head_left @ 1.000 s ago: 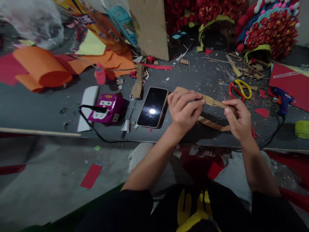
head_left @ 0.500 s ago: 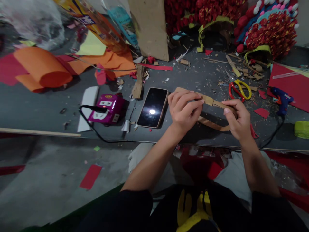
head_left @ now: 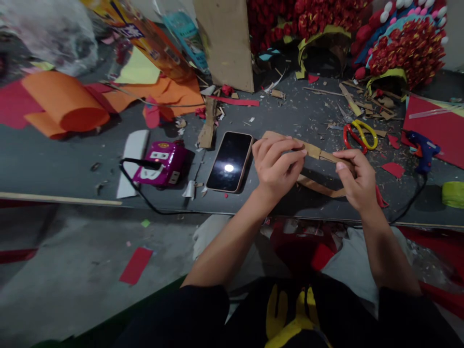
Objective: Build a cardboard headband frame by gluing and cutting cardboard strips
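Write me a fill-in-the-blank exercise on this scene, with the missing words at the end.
1. The left hand and the right hand hold a brown strip; the phone lies nearer the ____ one.
2. The scissors have one red handle loop and one ____ loop.
3. The body of the glue gun is coloured ____.
4. The rolled sheet is coloured ____.

Missing words: left; yellow; blue; orange.

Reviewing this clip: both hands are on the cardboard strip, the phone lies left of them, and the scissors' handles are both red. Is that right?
Not quite: the scissors have one red handle and one yellow handle, as the head view shows. The rest is right: left hand and right hand are on the strip, with the phone left of them.
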### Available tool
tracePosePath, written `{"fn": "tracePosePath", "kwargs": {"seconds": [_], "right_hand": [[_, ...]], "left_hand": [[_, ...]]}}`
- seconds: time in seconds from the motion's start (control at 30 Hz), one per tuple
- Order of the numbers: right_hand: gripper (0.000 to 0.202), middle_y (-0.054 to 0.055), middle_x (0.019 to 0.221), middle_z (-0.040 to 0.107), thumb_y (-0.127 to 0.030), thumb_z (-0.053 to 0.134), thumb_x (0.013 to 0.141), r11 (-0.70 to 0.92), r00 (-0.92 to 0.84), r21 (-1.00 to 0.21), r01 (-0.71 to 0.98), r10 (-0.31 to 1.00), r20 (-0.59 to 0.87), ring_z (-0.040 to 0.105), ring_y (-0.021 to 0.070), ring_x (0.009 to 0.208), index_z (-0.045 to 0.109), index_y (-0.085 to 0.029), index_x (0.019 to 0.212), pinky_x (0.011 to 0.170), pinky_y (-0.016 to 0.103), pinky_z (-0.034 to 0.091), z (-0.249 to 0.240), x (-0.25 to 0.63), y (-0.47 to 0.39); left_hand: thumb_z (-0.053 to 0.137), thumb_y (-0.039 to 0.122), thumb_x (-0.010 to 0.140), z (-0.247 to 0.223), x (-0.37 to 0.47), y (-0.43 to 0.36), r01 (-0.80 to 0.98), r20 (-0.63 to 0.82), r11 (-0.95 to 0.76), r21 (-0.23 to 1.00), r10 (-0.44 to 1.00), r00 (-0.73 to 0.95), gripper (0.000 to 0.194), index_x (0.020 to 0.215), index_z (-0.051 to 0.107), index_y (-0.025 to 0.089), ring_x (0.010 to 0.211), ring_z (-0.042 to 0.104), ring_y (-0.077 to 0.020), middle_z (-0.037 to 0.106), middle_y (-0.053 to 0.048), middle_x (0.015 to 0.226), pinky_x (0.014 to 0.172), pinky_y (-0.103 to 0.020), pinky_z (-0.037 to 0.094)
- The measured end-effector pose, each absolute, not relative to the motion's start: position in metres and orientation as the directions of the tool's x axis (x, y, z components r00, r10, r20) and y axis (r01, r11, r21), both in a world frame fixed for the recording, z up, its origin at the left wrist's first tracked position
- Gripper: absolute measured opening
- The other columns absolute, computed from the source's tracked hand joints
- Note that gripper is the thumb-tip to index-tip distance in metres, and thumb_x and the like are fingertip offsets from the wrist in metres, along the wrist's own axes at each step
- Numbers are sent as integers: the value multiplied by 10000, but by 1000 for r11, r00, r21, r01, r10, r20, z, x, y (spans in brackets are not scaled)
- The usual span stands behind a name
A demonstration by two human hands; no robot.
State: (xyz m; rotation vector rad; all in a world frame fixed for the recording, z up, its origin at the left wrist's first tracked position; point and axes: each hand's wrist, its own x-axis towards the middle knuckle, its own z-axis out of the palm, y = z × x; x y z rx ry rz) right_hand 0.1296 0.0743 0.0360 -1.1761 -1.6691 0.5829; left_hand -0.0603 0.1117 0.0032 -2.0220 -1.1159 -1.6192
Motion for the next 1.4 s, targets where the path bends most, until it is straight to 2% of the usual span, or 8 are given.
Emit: {"fn": "tracePosePath", "kwargs": {"seconds": [0.13, 0.3, 0.87, 1.4], "right_hand": [[140, 6, 935, 730, -273, 569, 902, 422, -59, -805, 417, 896, 439, 685, 143, 828, 663, -235, 998, 732, 287, 535, 36, 130, 74], [152, 12, 956, 735, -287, 564, 909, 400, -60, -818, 413, 908, 414, 688, 150, 850, 660, -233, 1013, 750, 299, 538, 33, 130, 73], [139, 8, 943, 739, -254, 565, 904, 393, -69, -815, 426, 912, 404, 696, 144, 838, 650, -231, 1012, 725, 270, 535, 35, 130, 71], [154, 18, 957, 737, -278, 553, 909, 355, -64, -818, 452, 928, 367, 695, 167, 863, 650, -238, 1022, 750, 299, 538, 35, 131, 70]], "left_hand": [[610, 205, 884, 5, -60, 111, 740, 930, -639, 210, 364, 50, 91, 829, 622, 277, 856, 685, -157, 747, 33, 842, 800, -371, 451], [654, 131, 837, 11, -58, 111, 705, 951, -683, 191, 306, 40, 152, 862, 607, 273, 863, 691, -150, 750, 41, 854, 783, -342, 481], [686, 66, 798, 12, -60, 110, 678, 951, -711, 186, 304, 58, 181, 850, 627, 229, 884, 670, -156, 743, 8, 863, 824, -323, 476], [681, 81, 812, 14, -61, 109, 669, 950, -722, 178, 304, 75, 150, 836, 634, 221, 864, 677, -169, 748, -9, 856, 799, -328, 484]]}}
